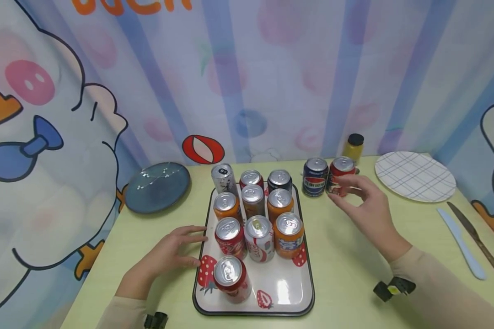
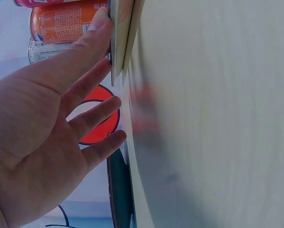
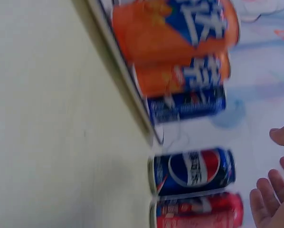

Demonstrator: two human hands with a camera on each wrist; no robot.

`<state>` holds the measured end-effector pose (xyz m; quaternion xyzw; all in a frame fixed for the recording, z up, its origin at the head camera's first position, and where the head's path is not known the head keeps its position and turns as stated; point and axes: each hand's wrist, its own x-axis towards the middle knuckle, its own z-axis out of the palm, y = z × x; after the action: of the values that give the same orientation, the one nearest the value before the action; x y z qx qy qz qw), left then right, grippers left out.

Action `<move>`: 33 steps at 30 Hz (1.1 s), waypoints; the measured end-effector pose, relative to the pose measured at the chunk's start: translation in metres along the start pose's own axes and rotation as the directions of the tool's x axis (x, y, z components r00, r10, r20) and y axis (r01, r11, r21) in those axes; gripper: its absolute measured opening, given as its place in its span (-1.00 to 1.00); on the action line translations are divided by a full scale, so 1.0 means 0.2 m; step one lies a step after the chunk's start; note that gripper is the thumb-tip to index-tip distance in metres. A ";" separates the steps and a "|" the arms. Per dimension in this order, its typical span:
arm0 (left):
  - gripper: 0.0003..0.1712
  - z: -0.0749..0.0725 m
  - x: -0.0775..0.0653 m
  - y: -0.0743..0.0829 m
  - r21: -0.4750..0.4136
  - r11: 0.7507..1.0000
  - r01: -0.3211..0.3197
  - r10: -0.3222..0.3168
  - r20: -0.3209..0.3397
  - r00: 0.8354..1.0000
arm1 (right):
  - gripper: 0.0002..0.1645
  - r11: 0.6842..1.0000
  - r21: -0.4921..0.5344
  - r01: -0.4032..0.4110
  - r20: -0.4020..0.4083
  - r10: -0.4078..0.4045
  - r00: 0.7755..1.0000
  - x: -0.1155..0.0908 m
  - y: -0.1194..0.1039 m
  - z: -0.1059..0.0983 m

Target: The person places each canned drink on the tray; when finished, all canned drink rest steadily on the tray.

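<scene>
My left hand (image 1: 169, 251) is at the left edge of the white strawberry-patterned tray (image 1: 280, 297), fingers loosely spread; in the left wrist view its thumb and index fingertip touch or nearly touch the rim. Several upright drink cans stand on the tray: a red can (image 1: 238, 290) alone in front, a white can (image 1: 260, 244) and an orange can (image 1: 289, 242) behind it, more further back. Right of the tray a blue Pepsi can (image 1: 314, 180) and a red can (image 1: 336, 183) stand side by side. My right hand (image 1: 368, 214) curves beside that red can; the right wrist view shows a gap between them.
A dark blue plate (image 1: 156, 196) lies at the back left, a white checked plate (image 1: 416, 176) at the back right. Behind the red can stands a yellow jar with a black lid (image 1: 354, 148). A light-blue knife (image 1: 461, 244) and a brown-handled knife (image 1: 483, 246) lie at the right edge.
</scene>
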<state>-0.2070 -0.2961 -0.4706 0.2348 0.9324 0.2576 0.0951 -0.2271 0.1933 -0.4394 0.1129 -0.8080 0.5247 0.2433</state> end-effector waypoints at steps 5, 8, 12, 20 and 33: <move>-0.31 0.01 0.00 0.01 -0.001 1.000 -0.004 0.004 0.012 1.000 | -0.43 0.997 -0.063 -0.052 -0.102 0.045 0.994 0.11 0.16 -0.08; -0.31 0.00 0.00 0.01 0.014 1.000 -0.001 0.001 0.011 1.000 | -0.33 0.987 -0.120 -0.103 -0.095 0.092 0.991 0.17 0.23 -0.11; -0.31 0.00 -0.01 0.02 0.018 1.000 0.002 -0.002 0.011 1.000 | -0.18 0.978 -0.138 -0.158 -0.006 0.159 0.987 0.23 0.30 -0.12; -0.31 0.00 0.00 0.01 0.022 1.000 -0.009 0.009 0.017 1.000 | -0.05 0.954 -0.154 -0.256 0.104 0.273 0.956 0.29 0.36 -0.10; -0.31 -0.01 -0.01 0.01 0.019 1.000 -0.001 0.001 0.004 1.000 | -0.08 0.941 -0.153 -0.303 0.079 0.317 0.945 0.30 0.35 -0.09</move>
<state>-0.2055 -0.2954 -0.4684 0.2365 0.9346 0.2482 0.0945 -0.3046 0.2438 -0.4571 -0.0062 -0.8616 0.4924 0.1230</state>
